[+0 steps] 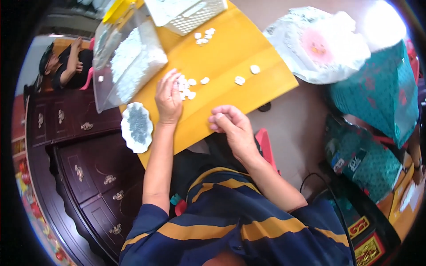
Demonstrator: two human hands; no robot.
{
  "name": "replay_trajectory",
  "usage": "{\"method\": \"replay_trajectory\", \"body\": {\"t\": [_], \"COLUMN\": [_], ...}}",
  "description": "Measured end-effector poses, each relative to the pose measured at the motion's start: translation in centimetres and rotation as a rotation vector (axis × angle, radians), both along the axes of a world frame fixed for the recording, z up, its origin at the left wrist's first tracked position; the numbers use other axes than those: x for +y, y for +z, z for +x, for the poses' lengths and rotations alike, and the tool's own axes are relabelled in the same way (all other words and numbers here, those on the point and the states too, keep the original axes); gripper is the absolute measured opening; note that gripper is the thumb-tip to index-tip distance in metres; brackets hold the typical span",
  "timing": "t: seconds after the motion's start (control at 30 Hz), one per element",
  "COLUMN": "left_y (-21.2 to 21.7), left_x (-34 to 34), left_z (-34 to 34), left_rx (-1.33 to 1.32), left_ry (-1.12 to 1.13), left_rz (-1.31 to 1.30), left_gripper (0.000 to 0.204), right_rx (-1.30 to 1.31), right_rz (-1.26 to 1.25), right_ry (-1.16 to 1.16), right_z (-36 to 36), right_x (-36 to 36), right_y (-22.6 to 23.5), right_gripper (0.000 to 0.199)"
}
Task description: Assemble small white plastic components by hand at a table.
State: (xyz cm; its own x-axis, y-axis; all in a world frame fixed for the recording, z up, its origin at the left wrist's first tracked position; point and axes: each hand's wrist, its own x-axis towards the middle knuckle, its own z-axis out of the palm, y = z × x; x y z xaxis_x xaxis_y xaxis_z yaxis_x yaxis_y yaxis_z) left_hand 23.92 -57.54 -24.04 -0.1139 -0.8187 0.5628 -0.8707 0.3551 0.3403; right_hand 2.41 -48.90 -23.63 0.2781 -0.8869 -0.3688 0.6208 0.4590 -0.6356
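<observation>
Yellow tabletop [222, 57] bears small white pieces [191, 82] beside the left hand [169, 97].

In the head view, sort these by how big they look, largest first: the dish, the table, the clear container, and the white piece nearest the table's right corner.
Table
Clear container
Dish
White piece
No two look alike in size.
</observation>
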Motion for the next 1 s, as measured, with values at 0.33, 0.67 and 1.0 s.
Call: {"method": "replay_trajectory", "body": {"t": [0.33, 0.67, 1.0], "left_y": [2.8, 1.4, 1.2], "left_x": [7.7, 8.4, 7.8], "left_z": [0.3, 1.3, 1.5], "left_rx": [0.306, 0.217, 0.244], "left_ry": [0.074, 0.076, 0.202], "left_rz": [0.138, 0.186, 0.175], "left_gripper": [0.023, 0.019, 0.014], "right_rx": [0.035, 0.064, 0.069], "right_rz": [0.025, 0.030, -0.025], "right_ry": [0.013, 0.037, 0.034], "right_z": [0.5, 0.6, 0.6], "right_x": [0.1, 0.2, 0.4], "right_y": [0.6, 1.0, 0.4], "right_gripper": [0.014, 0.015, 0.015]}}
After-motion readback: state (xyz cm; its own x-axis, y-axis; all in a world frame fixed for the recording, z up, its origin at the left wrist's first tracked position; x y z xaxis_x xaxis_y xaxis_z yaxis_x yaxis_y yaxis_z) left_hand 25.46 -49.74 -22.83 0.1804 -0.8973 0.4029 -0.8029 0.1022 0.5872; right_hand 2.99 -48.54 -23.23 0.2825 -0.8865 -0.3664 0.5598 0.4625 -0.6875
